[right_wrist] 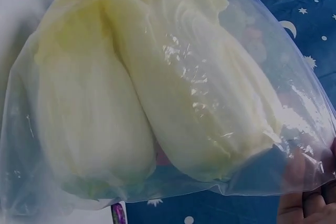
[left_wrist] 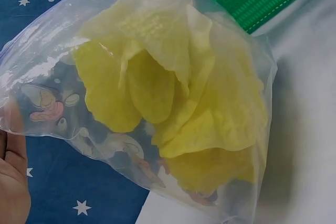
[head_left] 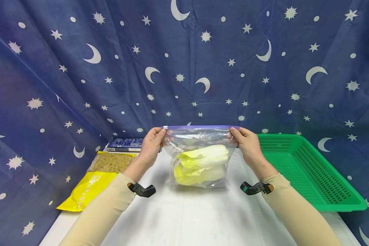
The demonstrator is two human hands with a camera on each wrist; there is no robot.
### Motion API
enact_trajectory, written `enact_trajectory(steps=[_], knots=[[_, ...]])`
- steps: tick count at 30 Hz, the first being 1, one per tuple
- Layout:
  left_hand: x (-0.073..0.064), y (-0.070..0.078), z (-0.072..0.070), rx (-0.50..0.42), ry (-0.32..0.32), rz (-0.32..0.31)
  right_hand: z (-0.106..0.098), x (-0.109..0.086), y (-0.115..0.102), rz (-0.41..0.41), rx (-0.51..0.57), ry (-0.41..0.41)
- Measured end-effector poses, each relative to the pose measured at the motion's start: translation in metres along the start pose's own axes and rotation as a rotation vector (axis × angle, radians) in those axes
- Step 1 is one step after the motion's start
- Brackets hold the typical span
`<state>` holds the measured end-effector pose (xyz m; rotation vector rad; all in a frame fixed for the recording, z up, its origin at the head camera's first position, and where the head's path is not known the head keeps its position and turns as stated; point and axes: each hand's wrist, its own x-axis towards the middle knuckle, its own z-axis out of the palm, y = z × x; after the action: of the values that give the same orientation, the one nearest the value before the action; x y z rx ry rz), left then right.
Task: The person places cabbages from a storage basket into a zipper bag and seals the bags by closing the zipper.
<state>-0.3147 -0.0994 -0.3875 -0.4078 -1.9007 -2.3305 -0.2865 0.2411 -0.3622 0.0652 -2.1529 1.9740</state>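
A clear zip bag (head_left: 187, 138) with a purple top strip and a white slider at its left end hangs upright between my hands. Inside it lie two pale napa cabbages (head_left: 203, 164), yellow and leafy on the left, white at the stem end on the right. My left hand (head_left: 152, 143) pinches the top left corner by the slider; my right hand (head_left: 247, 143) pinches the top right corner. Through the plastic, the left wrist view shows the yellow leaves (left_wrist: 152, 87) close up, and the right wrist view shows the white stems (right_wrist: 94, 103) side by side.
On the left of the white table (head_left: 178, 218) lies a yellow pasta bag (head_left: 95, 184), with a flat blue box (head_left: 124, 144) behind it. A green plastic basket (head_left: 313, 171) stands on the right. A dark blue star-and-moon curtain (head_left: 184, 68) hangs behind.
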Motion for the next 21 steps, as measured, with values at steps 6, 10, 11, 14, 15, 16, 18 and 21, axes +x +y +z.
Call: enact_trajectory(steps=[6,10,11,14,15,16,18,21], knots=[[-0.003,-0.005,0.002,-0.036,-0.013,-0.008,-0.001,0.0,0.005,0.009,0.032,-0.004],[-0.005,-0.009,0.003,0.009,-0.022,-0.031,-0.004,0.001,0.01,0.021,0.008,0.003],[-0.006,-0.009,0.003,0.034,-0.025,-0.038,-0.005,0.001,0.011,0.028,-0.004,0.002],[-0.01,-0.01,0.004,0.08,-0.031,-0.064,-0.007,0.001,0.015,0.059,-0.035,0.0],[-0.011,-0.01,0.004,0.086,-0.035,-0.069,-0.008,0.0,0.015,0.068,-0.043,-0.002],[-0.012,-0.01,0.005,0.088,-0.04,-0.075,-0.009,0.001,0.016,0.073,-0.051,-0.001],[-0.013,-0.01,0.006,0.074,-0.048,-0.085,-0.011,0.001,0.017,0.079,-0.062,-0.002],[-0.014,-0.012,0.007,0.054,-0.054,-0.093,-0.014,0.002,0.017,0.082,-0.068,-0.009]])
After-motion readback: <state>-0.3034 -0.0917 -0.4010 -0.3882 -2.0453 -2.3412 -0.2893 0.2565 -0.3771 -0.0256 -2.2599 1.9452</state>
